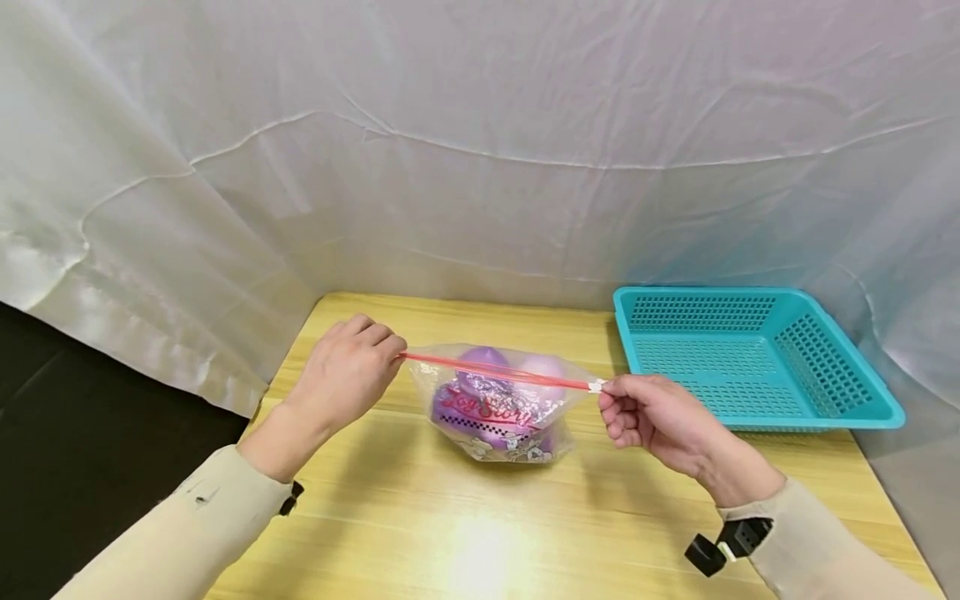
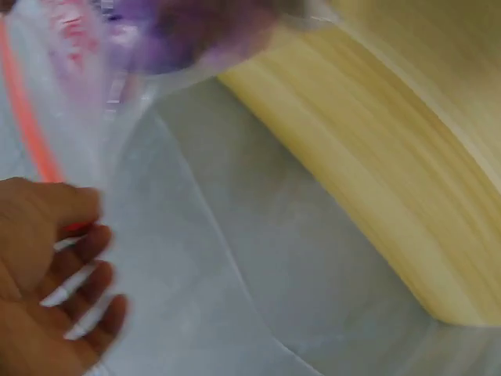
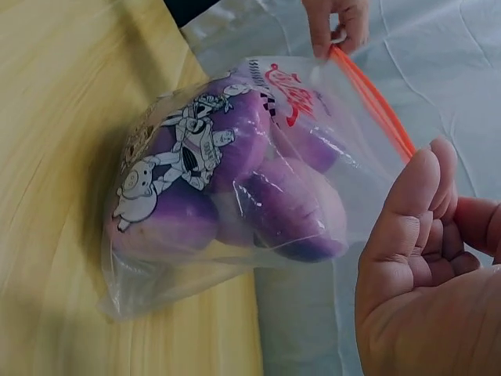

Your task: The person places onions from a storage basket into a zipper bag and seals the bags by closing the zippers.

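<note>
A clear zip bag [image 1: 495,425] with red lettering and cartoon figures sits in the middle of the table, its red zip strip [image 1: 495,368] stretched level across the top. Several purple-and-white turnips [image 3: 293,207] fill it. My left hand [image 1: 348,367] pinches the strip's left end between thumb and forefinger. At the opposite end, my right hand [image 1: 660,421] pinches the corner by a small white tab [image 1: 596,386]. In the right wrist view the strip runs taut between both hands. The turnips rest in the lower part of the bag, below the strip.
A turquoise plastic basket [image 1: 750,367] with perforated sides stands at the back right of the wooden table [image 1: 420,533]. Pale cloth [image 1: 480,167] hangs behind and along the sides. Beyond the table's left edge lies a dark area [image 1: 112,467].
</note>
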`<state>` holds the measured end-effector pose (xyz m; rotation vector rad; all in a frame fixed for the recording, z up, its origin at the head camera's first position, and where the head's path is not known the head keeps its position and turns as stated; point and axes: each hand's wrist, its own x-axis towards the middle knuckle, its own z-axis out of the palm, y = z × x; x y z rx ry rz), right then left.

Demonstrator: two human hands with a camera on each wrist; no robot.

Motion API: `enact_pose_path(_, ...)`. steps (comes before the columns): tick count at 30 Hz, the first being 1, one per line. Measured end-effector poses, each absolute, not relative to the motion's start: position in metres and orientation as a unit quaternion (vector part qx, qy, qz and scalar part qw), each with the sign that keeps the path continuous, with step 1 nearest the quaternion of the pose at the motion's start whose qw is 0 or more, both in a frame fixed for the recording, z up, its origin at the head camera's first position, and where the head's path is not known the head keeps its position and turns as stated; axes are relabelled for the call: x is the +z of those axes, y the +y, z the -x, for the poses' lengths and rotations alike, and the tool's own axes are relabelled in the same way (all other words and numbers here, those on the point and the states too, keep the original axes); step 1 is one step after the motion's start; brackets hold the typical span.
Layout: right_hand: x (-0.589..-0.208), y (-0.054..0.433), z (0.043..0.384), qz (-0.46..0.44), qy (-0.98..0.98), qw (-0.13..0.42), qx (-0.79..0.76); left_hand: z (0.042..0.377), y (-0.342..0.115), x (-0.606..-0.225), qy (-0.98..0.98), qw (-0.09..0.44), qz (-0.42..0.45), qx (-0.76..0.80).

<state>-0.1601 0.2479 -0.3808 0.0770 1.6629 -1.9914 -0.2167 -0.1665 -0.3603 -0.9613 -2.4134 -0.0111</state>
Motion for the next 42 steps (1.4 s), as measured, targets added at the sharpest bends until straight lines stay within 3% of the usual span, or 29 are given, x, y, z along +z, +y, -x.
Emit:
enact_pose_path(6,-0.382,0.252,0.160,-0.013,0.633,0.270,-0.726,0.202,-0.165,-0.338,-0.963,0.072,0.219,-0.141)
enact_pose_path(11,-0.384,0.255,0.159,0.003,0.640,0.267,-0.721,0.196,-0.161,-0.329,-0.937,-0.003,0.155,-0.312)
enact_pose_path(19,-0.388,0.257,0.158,0.017,0.652,0.262,-0.712,0.177,-0.106,-0.351,-0.706,-0.153,0.130,-0.679)
enact_pose_path(31,-0.389,0.249,0.159,0.030,0.674,0.248,-0.695,0.149,0.003,-0.392,-0.548,-0.377,0.158,-0.730)
enact_pose_path(35,-0.389,0.245,0.159,0.037,0.674,0.245,-0.696,0.148,0.023,-0.405,-0.506,-0.402,0.127,-0.752)
enact_pose_path(42,-0.388,0.242,0.158,0.053,0.687,0.237,-0.685,0.152,0.042,-0.410,-0.464,-0.366,0.032,-0.806)
